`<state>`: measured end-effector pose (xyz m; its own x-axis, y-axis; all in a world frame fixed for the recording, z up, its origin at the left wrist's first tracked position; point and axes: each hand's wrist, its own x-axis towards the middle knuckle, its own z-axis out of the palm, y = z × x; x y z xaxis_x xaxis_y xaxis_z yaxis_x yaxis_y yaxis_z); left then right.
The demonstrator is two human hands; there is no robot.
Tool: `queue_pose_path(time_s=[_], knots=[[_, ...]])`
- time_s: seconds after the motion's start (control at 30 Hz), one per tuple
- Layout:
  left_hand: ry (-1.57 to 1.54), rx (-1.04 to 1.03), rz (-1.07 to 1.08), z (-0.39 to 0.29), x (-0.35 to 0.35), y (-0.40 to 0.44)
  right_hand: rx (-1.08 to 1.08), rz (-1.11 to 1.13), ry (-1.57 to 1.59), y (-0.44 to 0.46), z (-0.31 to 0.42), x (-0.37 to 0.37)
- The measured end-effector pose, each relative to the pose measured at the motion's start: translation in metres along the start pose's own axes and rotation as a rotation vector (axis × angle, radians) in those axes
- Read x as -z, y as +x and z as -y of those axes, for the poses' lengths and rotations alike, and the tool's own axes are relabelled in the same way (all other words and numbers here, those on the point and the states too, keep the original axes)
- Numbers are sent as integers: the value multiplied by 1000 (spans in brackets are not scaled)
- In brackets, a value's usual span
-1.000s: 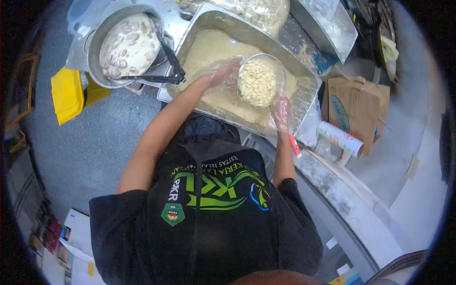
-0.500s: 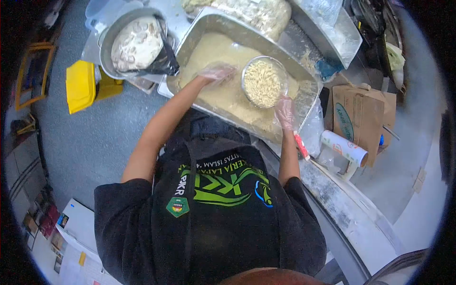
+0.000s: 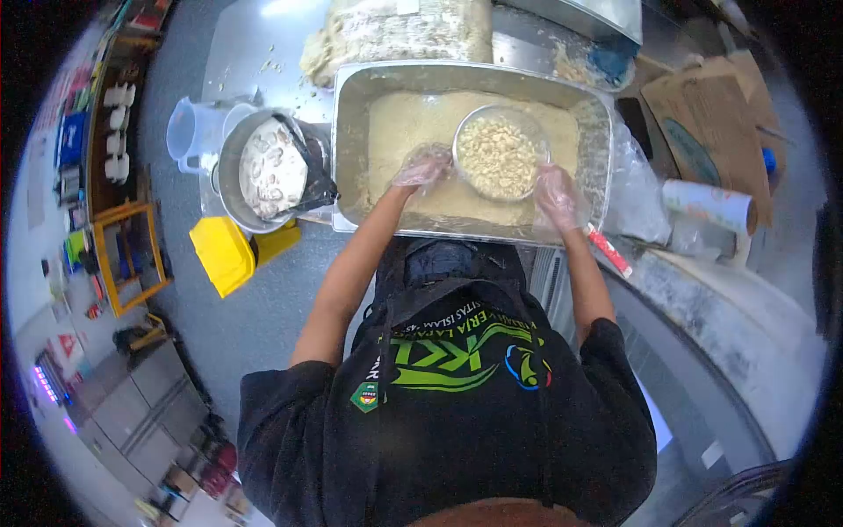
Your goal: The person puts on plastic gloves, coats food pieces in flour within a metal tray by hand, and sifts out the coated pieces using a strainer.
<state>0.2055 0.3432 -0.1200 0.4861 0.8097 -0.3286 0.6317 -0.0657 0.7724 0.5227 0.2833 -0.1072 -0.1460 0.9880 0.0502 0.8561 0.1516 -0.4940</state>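
A round sieve (image 3: pixel 500 152) with a thin metal rim holds pale, flour-coated pieces. It is above the flour (image 3: pixel 395 123) in a deep rectangular metal tray (image 3: pixel 343 149). My right hand (image 3: pixel 558 198), in a clear plastic glove, is closed on the sieve's lower right edge. At its left edge is my left hand (image 3: pixel 425 167), gloved the same way, with its fingers bent against the rim; the glove partly hides the fingertips. Left of the tray stands a metal pot (image 3: pixel 230 189) of white, batter-like liquid with lumps in it, a black plastic bag over its side.
A large bag of floury stuff (image 3: pixel 408 35) lies behind the tray. Clear plastic jugs (image 3: pixel 189 132) stand near the pot, above a yellow bin (image 3: pixel 221 255). On the right are a cardboard box (image 3: pixel 702 132), a printed roll (image 3: pixel 711 205) and a red-wrapped item (image 3: pixel 609 252).
My left hand has gone from over the flour to the sieve's left edge. The pieces in the sieve are rearranged. The whole view has turned, and the tray now appears level.
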Motion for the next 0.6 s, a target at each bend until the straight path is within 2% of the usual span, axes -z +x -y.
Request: queue_pose_path(time_s=[0.03, 0.1, 0.13, 0.17, 0.2, 0.23, 0.3, 0.33, 0.37, 0.4, 0.43, 0.5, 0.53, 0.57, 0.6], knots=[[6, 33, 71, -16, 11, -2, -253, 102, 215, 4, -17, -12], [-279, 224, 169, -44, 22, 1, -454, 212, 246, 14, -3, 3], [-418, 334, 216, -50, 26, 5, -414, 238, 58, 17, 48, 34], [-398, 240, 81, -36, 18, 11, -373, 272, -124, 20, 79, 46], [-383, 158, -52, -6, -4, 12, -318, 144, 93, 5, 52, 16], [-380, 96, -99, 3, -10, 11, -240, 35, 306, -11, 24, -15], [-379, -13, -109, 4, -11, 13, -366, 119, 186, -1, 26, -5], [-384, -61, -78, -1, -7, 14, -260, 68, -64, -1, 32, -8], [-328, -16, -168, -4, -12, 8, -142, 3, -314, -5, 42, -6], [-380, -54, -214, 11, -24, 10, -17, -80, -565, -6, 49, -1], [-430, -95, -258, 27, -35, 14, 71, -125, -487, -13, 42, -11], [-238, -287, -324, 44, -36, 30, -41, -18, -421, -7, 35, -9], [110, -320, -389, 21, -26, 16, -254, 141, -419, 0, 38, 0], [454, -329, -436, -1, -14, 3, -280, 88, -323, -2, 19, -8], [442, -279, -359, -16, -4, -6, -310, 47, -219, -14, -17, -30]])
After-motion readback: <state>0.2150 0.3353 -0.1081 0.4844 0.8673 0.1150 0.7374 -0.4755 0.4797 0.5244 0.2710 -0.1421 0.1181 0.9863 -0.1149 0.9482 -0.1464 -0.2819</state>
